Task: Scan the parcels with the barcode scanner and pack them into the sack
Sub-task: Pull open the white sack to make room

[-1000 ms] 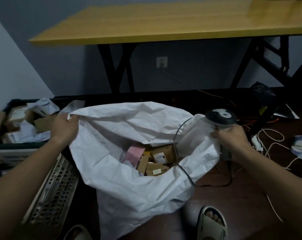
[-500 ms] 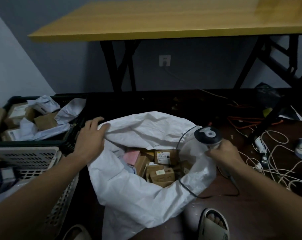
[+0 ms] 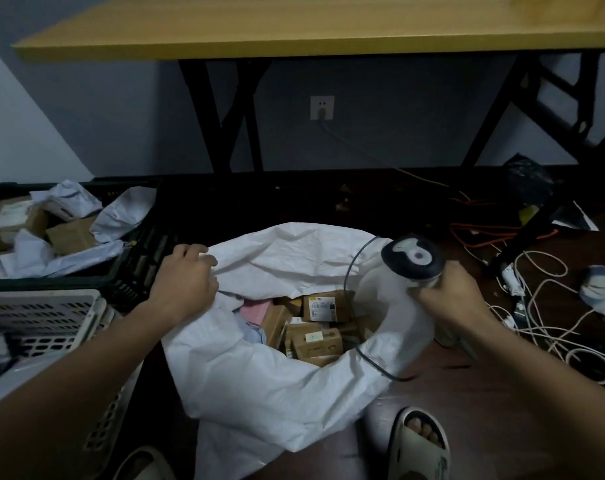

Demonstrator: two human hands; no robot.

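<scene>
A white woven sack (image 3: 270, 372) stands open on the dark floor in front of me. Inside it lie several brown cardboard parcels (image 3: 315, 336), one with a white barcode label (image 3: 323, 307), and a pink parcel (image 3: 255, 310). My left hand (image 3: 185, 282) grips the sack's left rim. My right hand (image 3: 446, 299) holds the barcode scanner (image 3: 412, 259) together with the sack's right rim; the scanner's dark cable (image 3: 349, 275) loops across the sack's mouth.
A black crate (image 3: 131, 268) at the left holds more boxes and white mailer bags (image 3: 121, 213). A pale plastic basket (image 3: 41, 310) sits nearer me. Loose white cables (image 3: 550, 327) lie on the floor at right. A yellow table (image 3: 329, 26) stands behind. My slippered feet (image 3: 419, 445) are below.
The sack's mouth has dropped lower and narrowed. My left hand moved right and down along the rim, away from the crate. My right hand with the scanner also came down.
</scene>
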